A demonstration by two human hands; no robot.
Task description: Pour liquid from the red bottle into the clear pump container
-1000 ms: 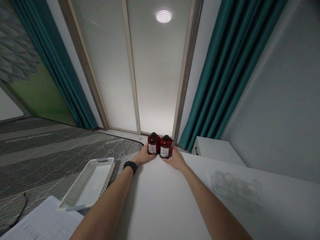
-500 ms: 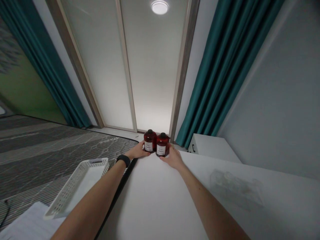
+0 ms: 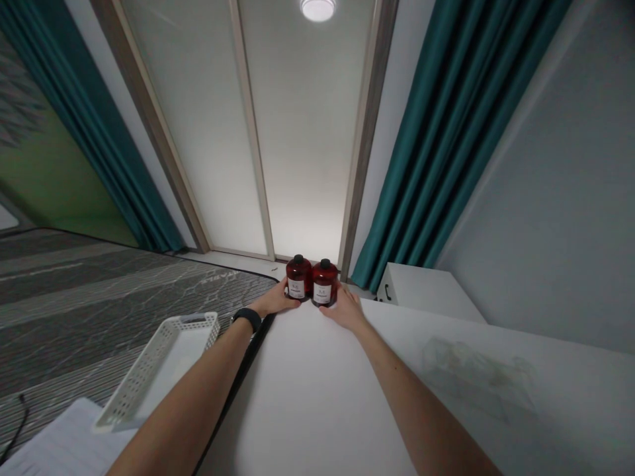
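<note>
Two dark red bottles with black caps and white labels stand side by side at the far end of a white table. My left hand, with a black watch on its wrist, is wrapped round the left red bottle. My right hand grips the right red bottle from its right side. The two bottles touch each other.
A white perforated plastic tray lies on a grey patterned mattress to the left, with white paper by it. Clear plastic items lie on the table at right. A white cabinet, teal curtains and a window stand beyond.
Both hands stay on the bottles, which remain at the table's far end. The view has shifted slightly; the tray appears lower and further left than one second ago.
</note>
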